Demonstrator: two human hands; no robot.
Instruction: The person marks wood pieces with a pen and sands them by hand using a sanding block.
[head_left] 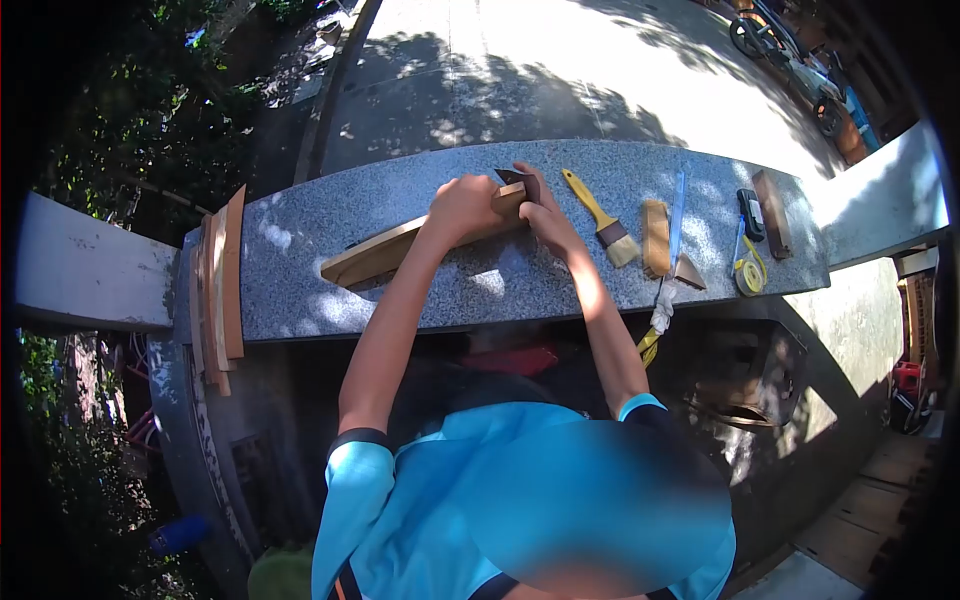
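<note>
A narrow wooden board (375,254) slants across the speckled stone bench top, its right end raised between my hands. My left hand (465,208) is wrapped over the board near that end. Beside it, my right hand (548,218) closes around the end with a dark brown sheet (531,188) that looks like sandpaper, pressed against the wood. The fingertips of both hands are partly hidden. Just right of my right hand lies a paintbrush (598,215) with a yellow handle and pale bristles.
On the bench (440,310), a wooden block (655,236), clear ruler (680,205), triangular metal blade (689,272), yellow tape (749,272), black device (750,214) and dark wood block (771,212) lie rightward. Several wood strips (232,275) overhang the left end. A bike (790,65) stands beyond.
</note>
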